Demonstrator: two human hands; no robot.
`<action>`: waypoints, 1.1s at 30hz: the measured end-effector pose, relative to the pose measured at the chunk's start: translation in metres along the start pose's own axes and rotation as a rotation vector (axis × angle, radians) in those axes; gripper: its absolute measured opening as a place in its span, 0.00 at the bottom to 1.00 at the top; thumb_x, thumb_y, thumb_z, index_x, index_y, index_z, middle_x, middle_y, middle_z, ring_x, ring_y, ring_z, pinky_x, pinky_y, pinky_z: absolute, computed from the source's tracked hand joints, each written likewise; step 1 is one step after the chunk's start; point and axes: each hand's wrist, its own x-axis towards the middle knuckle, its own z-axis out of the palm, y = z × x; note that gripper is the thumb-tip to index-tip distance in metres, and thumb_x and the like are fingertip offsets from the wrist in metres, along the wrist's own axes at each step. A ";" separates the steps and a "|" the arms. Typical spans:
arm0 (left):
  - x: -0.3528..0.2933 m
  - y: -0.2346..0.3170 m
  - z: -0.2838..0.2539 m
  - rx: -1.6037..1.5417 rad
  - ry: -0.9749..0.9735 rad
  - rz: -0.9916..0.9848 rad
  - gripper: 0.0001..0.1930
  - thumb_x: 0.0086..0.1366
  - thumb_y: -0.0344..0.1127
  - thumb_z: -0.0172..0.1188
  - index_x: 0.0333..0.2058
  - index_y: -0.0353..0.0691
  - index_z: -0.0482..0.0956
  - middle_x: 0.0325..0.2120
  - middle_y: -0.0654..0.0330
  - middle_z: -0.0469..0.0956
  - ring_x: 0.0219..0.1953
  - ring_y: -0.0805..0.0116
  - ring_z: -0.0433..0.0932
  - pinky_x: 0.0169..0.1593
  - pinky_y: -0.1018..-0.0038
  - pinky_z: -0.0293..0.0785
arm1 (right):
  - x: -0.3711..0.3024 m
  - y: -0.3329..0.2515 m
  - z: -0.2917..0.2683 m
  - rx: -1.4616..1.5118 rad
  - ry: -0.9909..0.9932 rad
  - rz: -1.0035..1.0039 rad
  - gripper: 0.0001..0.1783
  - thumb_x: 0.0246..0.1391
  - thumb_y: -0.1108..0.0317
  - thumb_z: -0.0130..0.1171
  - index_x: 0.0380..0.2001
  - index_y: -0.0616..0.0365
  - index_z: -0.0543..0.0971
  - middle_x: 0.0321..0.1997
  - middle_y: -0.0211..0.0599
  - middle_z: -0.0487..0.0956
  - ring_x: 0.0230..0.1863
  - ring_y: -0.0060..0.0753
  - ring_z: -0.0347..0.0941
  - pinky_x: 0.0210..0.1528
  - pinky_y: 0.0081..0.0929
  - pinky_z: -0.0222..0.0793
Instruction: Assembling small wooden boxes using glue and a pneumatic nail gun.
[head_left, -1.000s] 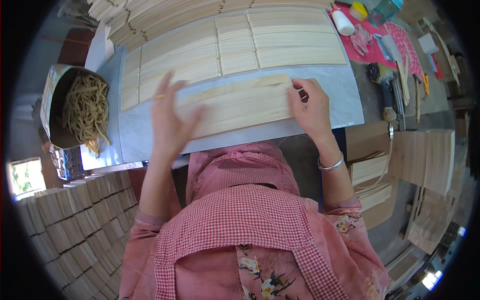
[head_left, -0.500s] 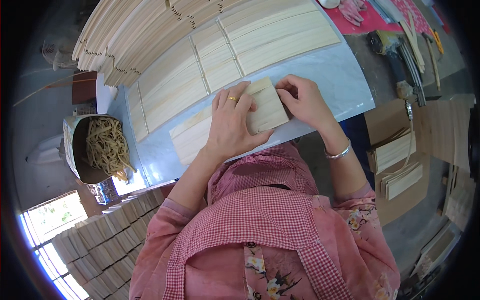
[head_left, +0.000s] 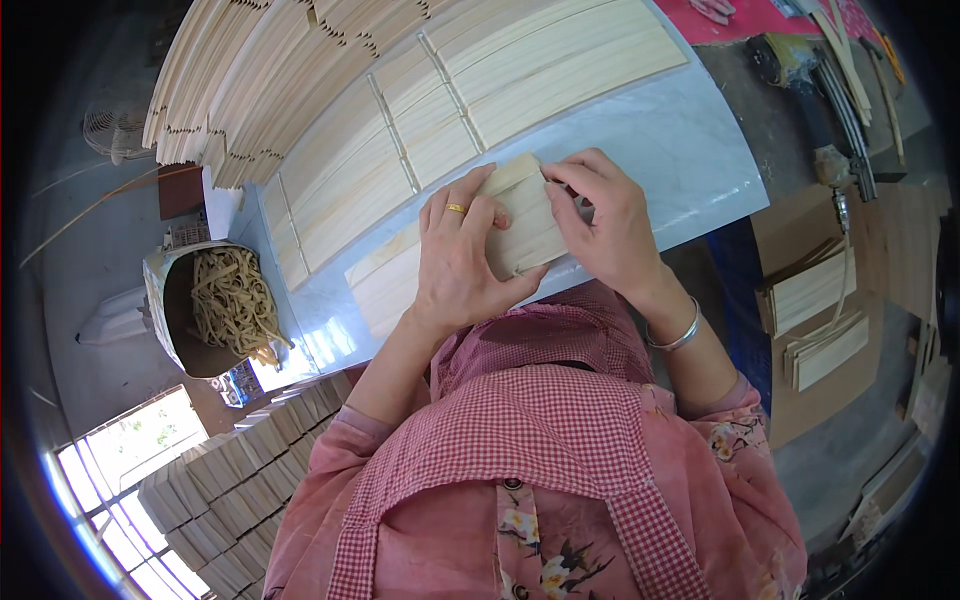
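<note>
The tabletop point(head_left: 700, 185) carried everything at hand, its pale top glossy. Along its far side stood a stack point(head_left: 235, 85) of thin wood, its ends uneven; a knock there might have sent pieces sliding onto the panel point(head_left: 540, 75) just in front. A box point(head_left: 160, 305) stood by the left end, strips point(head_left: 235, 300) drooping over its rim, where a passing sleeve could have caught them. The board point(head_left: 532, 222) lay near the tabletop's near edge, under both hands. The left hand point(head_left: 460, 245) grasped it across its width, thumb at the near side, fingers over the far one; had that grip eased, the board could have skidded or tipped off. The right hand point(head_left: 605, 210) was bent at the board's right end, fingertips close together; whether they pinched anything, I couldn't tell. Uneven pressure there might have turned the board askew or splintered its corner.
</note>
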 end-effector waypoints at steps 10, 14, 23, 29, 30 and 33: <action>0.000 -0.004 0.004 -0.020 0.027 0.021 0.32 0.39 0.44 0.77 0.41 0.41 0.71 0.61 0.46 0.70 0.55 0.49 0.69 0.64 0.54 0.57 | 0.000 0.001 0.002 -0.045 -0.008 -0.065 0.11 0.52 0.83 0.60 0.40 0.68 0.81 0.37 0.38 0.78 0.31 0.33 0.72 0.35 0.24 0.70; 0.001 -0.005 0.003 -0.024 0.022 0.018 0.35 0.39 0.45 0.77 0.45 0.40 0.71 0.60 0.46 0.71 0.56 0.48 0.70 0.65 0.54 0.57 | -0.004 0.004 -0.003 0.052 -0.023 -0.011 0.10 0.50 0.82 0.60 0.37 0.65 0.81 0.34 0.37 0.77 0.29 0.34 0.71 0.34 0.27 0.69; -0.001 -0.006 0.003 0.013 0.011 0.032 0.41 0.37 0.43 0.79 0.51 0.42 0.69 0.60 0.47 0.70 0.58 0.48 0.69 0.62 0.54 0.62 | -0.039 -0.015 -0.036 -0.069 -0.137 0.040 0.05 0.49 0.81 0.61 0.31 0.61 0.79 0.30 0.36 0.76 0.27 0.37 0.70 0.31 0.30 0.68; -0.002 -0.007 0.004 0.002 0.019 0.028 0.41 0.37 0.43 0.80 0.51 0.42 0.70 0.59 0.47 0.70 0.58 0.48 0.69 0.61 0.54 0.62 | -0.039 -0.020 -0.037 -0.246 -0.185 -0.045 0.03 0.50 0.78 0.60 0.26 0.60 0.77 0.28 0.36 0.74 0.26 0.38 0.70 0.29 0.32 0.67; -0.002 -0.007 0.004 0.002 0.020 0.029 0.41 0.37 0.43 0.80 0.51 0.42 0.70 0.59 0.47 0.70 0.58 0.48 0.69 0.61 0.55 0.63 | -0.037 -0.021 -0.038 -0.273 -0.207 -0.055 0.03 0.50 0.78 0.60 0.25 0.60 0.76 0.27 0.36 0.73 0.26 0.38 0.69 0.29 0.33 0.67; -0.001 -0.007 0.004 -0.001 0.026 0.030 0.41 0.37 0.42 0.80 0.51 0.42 0.70 0.59 0.48 0.70 0.58 0.48 0.69 0.61 0.55 0.63 | -0.035 -0.024 -0.039 -0.314 -0.237 -0.063 0.04 0.50 0.77 0.60 0.24 0.60 0.76 0.26 0.36 0.72 0.25 0.39 0.69 0.29 0.33 0.67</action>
